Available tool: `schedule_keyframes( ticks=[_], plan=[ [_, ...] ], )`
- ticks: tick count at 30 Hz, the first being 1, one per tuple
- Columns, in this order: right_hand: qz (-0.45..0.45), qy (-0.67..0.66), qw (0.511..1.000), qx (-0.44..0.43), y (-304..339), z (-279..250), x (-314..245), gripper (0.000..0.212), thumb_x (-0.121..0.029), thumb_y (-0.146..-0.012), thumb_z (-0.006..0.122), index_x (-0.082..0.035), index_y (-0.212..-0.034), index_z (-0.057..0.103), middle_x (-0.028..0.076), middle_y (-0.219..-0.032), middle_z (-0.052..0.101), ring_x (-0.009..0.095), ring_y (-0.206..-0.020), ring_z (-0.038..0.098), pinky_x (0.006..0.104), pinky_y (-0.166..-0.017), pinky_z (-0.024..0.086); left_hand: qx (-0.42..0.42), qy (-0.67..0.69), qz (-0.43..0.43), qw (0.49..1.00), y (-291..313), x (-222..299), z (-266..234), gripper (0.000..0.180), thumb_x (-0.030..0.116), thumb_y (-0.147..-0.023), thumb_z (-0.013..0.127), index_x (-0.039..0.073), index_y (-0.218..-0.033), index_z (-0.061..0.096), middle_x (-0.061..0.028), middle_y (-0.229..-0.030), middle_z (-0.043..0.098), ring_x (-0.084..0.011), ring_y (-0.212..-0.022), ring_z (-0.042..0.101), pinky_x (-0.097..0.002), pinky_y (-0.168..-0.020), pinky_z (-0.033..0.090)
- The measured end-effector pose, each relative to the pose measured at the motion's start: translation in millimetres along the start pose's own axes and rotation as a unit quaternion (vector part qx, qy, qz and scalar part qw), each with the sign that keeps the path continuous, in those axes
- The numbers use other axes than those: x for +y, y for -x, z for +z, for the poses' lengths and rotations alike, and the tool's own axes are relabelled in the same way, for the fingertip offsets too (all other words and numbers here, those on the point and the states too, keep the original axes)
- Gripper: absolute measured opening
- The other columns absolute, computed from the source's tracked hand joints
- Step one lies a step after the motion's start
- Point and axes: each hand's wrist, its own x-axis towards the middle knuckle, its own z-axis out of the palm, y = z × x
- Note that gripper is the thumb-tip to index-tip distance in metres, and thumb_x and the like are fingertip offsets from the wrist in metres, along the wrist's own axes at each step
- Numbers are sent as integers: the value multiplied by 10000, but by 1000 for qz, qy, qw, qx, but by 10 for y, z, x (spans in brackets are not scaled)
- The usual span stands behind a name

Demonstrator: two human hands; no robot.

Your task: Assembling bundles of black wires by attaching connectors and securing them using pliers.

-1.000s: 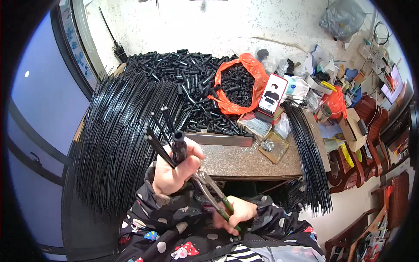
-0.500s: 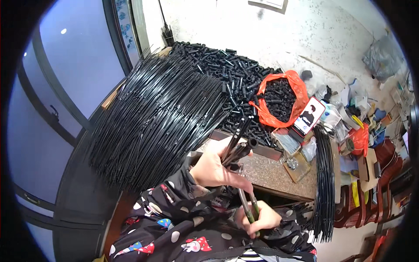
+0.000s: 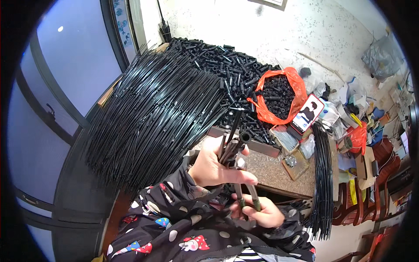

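My left hand is closed around several thin black rods and a wider hollow black tube, whose open end points up. In my right hand, lower down, are pliers with green grips and metal arms that stand apart. The jaws of the pliers reach up to the lower part of the bundle beside my left thumb; just what they touch is hidden. Beyond my hands lies a wide heap of long black rods. A pile of short black tubes spreads behind it.
A red plastic bag of small black parts sits among the tubes. Next to it a phone leans upright. Another rod bundle hangs over the right side of the speckled table. Clutter and wooden chairs stand farther right.
The pliers' arms are spread wider than before, and my right hand has risen slightly. The bundle in my left hand has tilted more upright. The view has shifted a little.
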Motion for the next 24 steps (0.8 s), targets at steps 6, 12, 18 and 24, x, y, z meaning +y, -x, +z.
schedule_keyframes(
  ticks=[6, 12, 18, 24],
  plan=[
    [91, -154, 981, -79, 48, -70, -151, 530, -169, -765, 423, -5, -1187, 146, 145, -819, 497, 176, -648, 498, 271, -609, 392, -3, 6, 27, 1000, 24, -16, 4, 290, 94, -499, 710, 44, -677, 486, 61, -533, 432, -4, -478, 381, -156, -417, 319],
    [39, -70, 996, 45, 13, 136, 103, 166, -54, -760, 416, 10, -913, 415, 38, -608, 443, 85, -493, 407, 185, -439, 320, -2, 11, -21, 1000, 13, -58, 97, 228, 65, -545, 669, 42, -678, 485, 52, -544, 435, -7, -491, 380, -152, -441, 318],
    [-4, -64, 987, 148, -186, 285, 403, 89, -98, -751, 466, -29, -802, 443, 2, -549, 434, 56, -443, 397, 185, -401, 323, 112, 104, -58, 987, 27, -192, 221, 282, -17, -564, 624, 15, -795, 464, 53, -534, 393, -2, -455, 327, -148, -404, 264],
    [-11, 344, 768, 541, -90, -623, 210, 130, -41, -684, 451, -12, -811, 456, 139, -651, 515, 243, -592, 517, 321, -541, 401, 68, 25, 17, 997, 61, -328, 64, 398, -71, -559, 537, -26, -923, 384, 36, -485, 362, -34, -411, 354, -155, -381, 285]
  ],
)
